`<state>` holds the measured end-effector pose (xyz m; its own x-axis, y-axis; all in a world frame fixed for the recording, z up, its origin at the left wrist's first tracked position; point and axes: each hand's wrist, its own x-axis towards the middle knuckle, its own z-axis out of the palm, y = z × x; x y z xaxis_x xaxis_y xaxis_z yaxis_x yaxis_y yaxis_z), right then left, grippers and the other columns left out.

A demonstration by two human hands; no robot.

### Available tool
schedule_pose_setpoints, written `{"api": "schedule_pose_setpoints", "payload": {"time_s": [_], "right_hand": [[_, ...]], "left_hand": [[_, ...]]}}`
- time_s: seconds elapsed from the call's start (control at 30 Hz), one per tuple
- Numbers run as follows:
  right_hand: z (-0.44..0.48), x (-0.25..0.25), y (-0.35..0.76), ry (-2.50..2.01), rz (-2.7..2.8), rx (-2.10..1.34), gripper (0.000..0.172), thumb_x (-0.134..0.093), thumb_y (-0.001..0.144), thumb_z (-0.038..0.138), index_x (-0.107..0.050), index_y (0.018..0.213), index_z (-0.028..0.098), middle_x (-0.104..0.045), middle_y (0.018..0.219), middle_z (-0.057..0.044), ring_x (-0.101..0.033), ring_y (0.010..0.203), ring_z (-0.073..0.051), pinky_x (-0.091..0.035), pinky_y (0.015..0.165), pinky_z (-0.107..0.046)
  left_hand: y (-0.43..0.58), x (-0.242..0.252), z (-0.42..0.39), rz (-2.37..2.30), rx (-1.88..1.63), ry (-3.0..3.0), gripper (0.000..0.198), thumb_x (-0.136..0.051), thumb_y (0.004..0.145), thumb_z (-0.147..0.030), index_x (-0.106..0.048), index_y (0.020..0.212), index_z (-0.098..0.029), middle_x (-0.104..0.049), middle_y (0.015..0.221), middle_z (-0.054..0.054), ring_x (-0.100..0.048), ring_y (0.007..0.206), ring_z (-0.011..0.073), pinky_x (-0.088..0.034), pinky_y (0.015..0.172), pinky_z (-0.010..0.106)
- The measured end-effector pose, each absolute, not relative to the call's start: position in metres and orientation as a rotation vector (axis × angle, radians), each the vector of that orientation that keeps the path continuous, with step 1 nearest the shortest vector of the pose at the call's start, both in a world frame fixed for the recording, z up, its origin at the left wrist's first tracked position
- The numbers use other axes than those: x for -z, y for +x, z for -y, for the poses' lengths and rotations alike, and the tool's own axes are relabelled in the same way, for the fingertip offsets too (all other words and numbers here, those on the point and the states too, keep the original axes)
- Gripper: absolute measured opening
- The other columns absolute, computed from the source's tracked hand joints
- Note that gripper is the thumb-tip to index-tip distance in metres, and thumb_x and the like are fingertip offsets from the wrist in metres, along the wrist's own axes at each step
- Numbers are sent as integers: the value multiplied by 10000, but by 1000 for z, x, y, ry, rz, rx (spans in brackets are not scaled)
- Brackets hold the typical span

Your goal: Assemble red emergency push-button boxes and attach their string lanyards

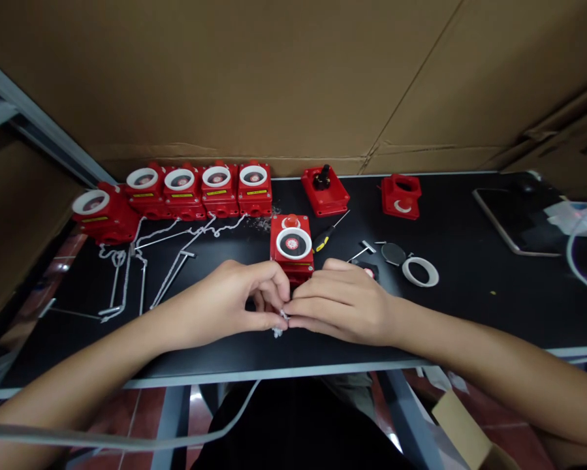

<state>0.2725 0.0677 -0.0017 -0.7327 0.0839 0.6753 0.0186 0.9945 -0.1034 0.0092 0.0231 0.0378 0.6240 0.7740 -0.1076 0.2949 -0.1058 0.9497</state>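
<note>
Both hands meet in front of a red alarm box (293, 244) with a white ring around its round dark window. My left hand (229, 300) pinches a small bunched white cord (277, 332) between thumb and fingers. From the other side, my right hand (345, 301) closes its fingertips on the same cord. Fingers hide part of the cord and the lower front of the box. Just behind my right hand are a yellow-and-black screwdriver (322, 240) and a small metal hammer (362, 250).
Several similar red boxes (218, 189) stand at the back left, with white cords and metal hammers (173, 277) before them. Farther right lie an open red housing (325, 194), a red cover (401, 196), a loose white ring (420, 271) and a tablet-like device (513, 222). Cardboard (283, 78) walls the back.
</note>
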Motion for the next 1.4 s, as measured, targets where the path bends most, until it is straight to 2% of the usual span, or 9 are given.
{"api": "schedule_pose_setpoints", "payload": {"time_s": [0.2, 0.5, 0.67, 0.8, 1.07, 1.13, 1.23, 1.3, 1.4], "right_hand": [[-68, 4, 273, -142, 2380, -92, 28, -675, 1119, 194, -658, 1109, 174, -796, 965, -38, -724, 851, -141, -467, 718, -323], [-83, -21, 291, -418, 2250, -101, 219, -676, 962, 41, -573, 1005, 229, -682, 848, -4, -631, 721, -143, -468, 660, -329], [-97, -19, 302, -628, 1970, -278, 125, -645, 998, 162, -563, 926, 223, -597, 832, -42, -530, 699, -170, -414, 616, -353], [-108, -12, 306, -693, 1874, -369, 199, -653, 1036, 249, -544, 873, 214, -545, 808, -36, -484, 691, -161, -372, 610, -344], [-115, -24, 312, -581, 1937, -569, 234, -680, 1108, 344, -622, 927, 207, -595, 864, -47, -553, 779, -169, -455, 701, -333], [-116, -27, 313, -515, 1870, -663, 225, -704, 1097, 350, -637, 934, 210, -596, 864, -50, -569, 780, -172, -471, 709, -330], [-118, -28, 313, -437, 1795, -788, 199, -728, 1081, 314, -660, 932, 202, -597, 880, -48, -571, 751, -151, -467, 686, -305], [-119, -27, 314, -433, 1773, -857, 207, -734, 1081, 316, -670, 924, 197, -597, 886, -48, -574, 739, -141, -468, 670, -292], [-120, -27, 316, -444, 1755, -914, 232, -731, 1089, 327, -676, 908, 191, -609, 894, -47, -595, 739, -131, -498, 682, -279]], "left_hand": [[7, -36, -26, -915, -485, 1750, 168, -838, 967, -235, -692, 1043, -202, -807, 934, -30, -723, 754, 109, -566, 710, 220], [-23, -47, -45, -955, -293, 2030, 85, -683, 973, -222, -753, 1020, -212, -745, 890, -29, -640, 739, 106, -524, 695, 221], [-51, -59, -54, -1153, -231, 2216, 104, -640, 928, -227, -743, 936, -219, -737, 881, -18, -639, 741, 126, -480, 697, 257], [-60, -63, -57, -1270, -148, 2263, 121, -614, 867, -226, -728, 906, -224, -729, 875, -8, -631, 730, 147, -452, 698, 288], [-40, -49, -52, -1337, -370, 2417, 252, -579, 1071, -359, -729, 943, -202, -719, 911, 27, -661, 773, 183, -504, 737, 308], [-25, -38, -46, -1340, -680, 2516, 185, -645, 1079, -334, -714, 1138, -173, -712, 1110, 81, -711, 952, 216, -587, 876, 337], [-3, -18, -39, -1232, -886, 2752, 515, -737, 1084, -316, -571, 1540, -142, -534, 1584, 249, -593, 1457, 391, -555, 1205, 559], [4, -7, -38, -1145, -791, 2844, 653, -800, 1070, -315, -503, 1640, -201, -444, 1713, 262, -497, 1554, 454, -510, 1254, 662], [5, 1, -44, -1099, -723, 2872, 583, -771, 1091, -265, -530, 1620, -227, -485, 1703, 240, -527, 1507, 452, -541, 1204, 680]]}}
